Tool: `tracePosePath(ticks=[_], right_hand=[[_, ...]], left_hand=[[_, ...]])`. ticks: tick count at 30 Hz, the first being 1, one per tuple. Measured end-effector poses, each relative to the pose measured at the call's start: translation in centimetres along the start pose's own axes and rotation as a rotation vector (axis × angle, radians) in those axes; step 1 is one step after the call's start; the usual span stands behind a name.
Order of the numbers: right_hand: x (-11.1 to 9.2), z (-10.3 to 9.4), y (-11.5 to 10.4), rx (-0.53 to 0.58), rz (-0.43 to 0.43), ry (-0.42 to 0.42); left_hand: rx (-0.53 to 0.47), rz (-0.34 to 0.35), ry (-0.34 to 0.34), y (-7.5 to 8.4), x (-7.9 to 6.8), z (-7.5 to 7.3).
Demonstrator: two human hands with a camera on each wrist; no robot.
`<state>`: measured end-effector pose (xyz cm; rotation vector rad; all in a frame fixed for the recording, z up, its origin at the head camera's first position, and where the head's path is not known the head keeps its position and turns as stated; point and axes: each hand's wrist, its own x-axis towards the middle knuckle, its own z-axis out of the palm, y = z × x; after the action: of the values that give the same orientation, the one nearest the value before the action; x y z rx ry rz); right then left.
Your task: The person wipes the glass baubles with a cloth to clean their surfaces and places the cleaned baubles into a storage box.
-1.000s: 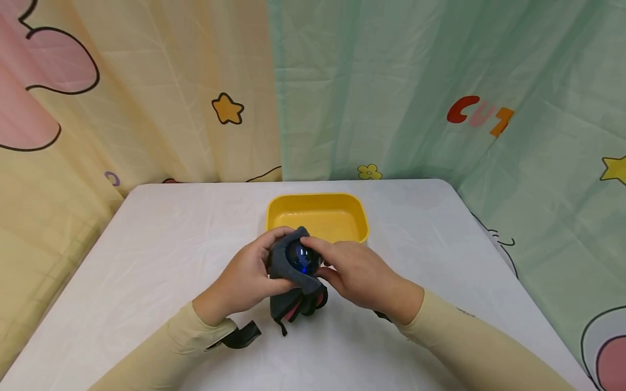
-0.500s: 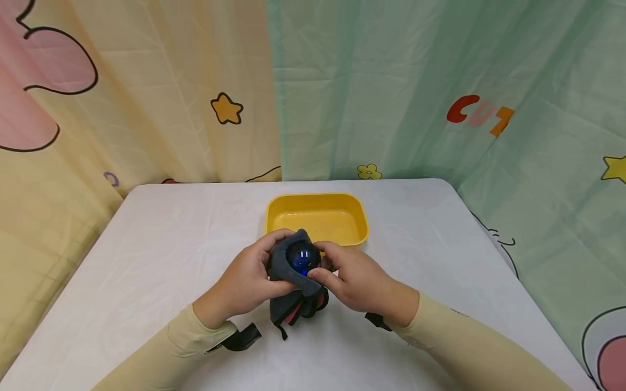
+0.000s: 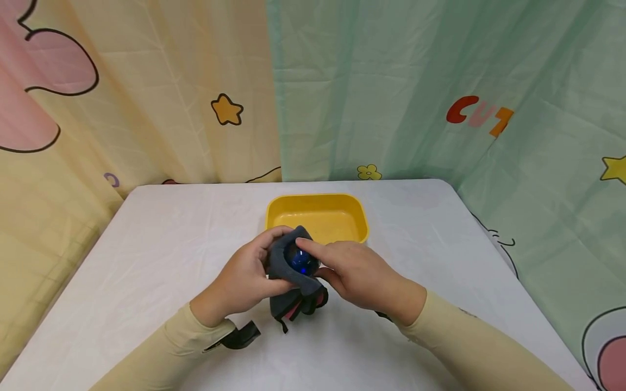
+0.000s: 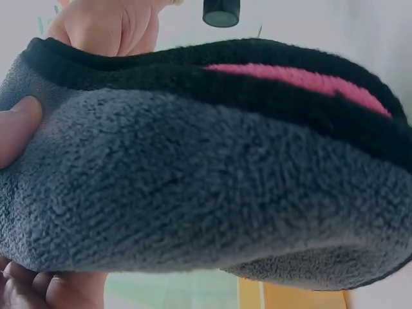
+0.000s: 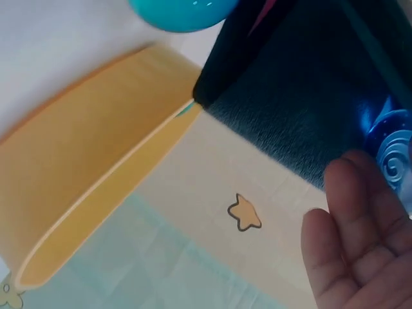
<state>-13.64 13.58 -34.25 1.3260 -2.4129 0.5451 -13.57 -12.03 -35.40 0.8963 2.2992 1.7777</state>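
My left hand (image 3: 244, 277) grips a thick grey fleece cloth (image 3: 280, 266), which has black edging and a pink layer. The cloth wraps around one side of a shiny dark-blue ball (image 3: 304, 263). From the right, my right hand (image 3: 359, 271) holds the ball with the index finger over its top and the thumb low on its side. In the left wrist view the fleece (image 4: 193, 174) covers most of the frame and hides the ball. A swirl pattern and a blue glow show on the ball (image 5: 394, 154) in the right wrist view.
Just behind the hands stands a yellow rectangular tray (image 3: 362, 217) on the white-covered table (image 3: 186, 239). A turquoise rounded thing (image 5: 183, 13) shows at the top of the right wrist view. Printed curtains (image 3: 391, 98) hang behind the table and at both sides.
My right fingers shifted down to the ball's right side half a second ago, and the index finger now lies over its top again. The left hand and the cloth barely moved.
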Motion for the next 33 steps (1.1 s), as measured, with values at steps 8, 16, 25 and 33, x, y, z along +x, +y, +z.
tracePosePath(ticks=[8, 16, 25, 33], right_hand=[[-0.02, 0.17, -0.74, 0.177, 0.241, -0.074], [0.25, -0.1, -0.8, 0.376, 0.333, -0.103], [0.04, -0.08, -0.07, -0.104, -0.015, 0.003], [0.31, -0.52, -0.66, 0.175, 0.295, -0.133]], left_hand=[[0.002, -0.018, -0.022, -0.02, 0.01, 0.42], [0.034, 0.002, 0.008, -0.18, -0.13, 0.33], [-0.011, -0.014, 0.008, -0.05, -0.21, -0.02], [0.024, 0.001, -0.022, -0.03, -0.17, 0.48]])
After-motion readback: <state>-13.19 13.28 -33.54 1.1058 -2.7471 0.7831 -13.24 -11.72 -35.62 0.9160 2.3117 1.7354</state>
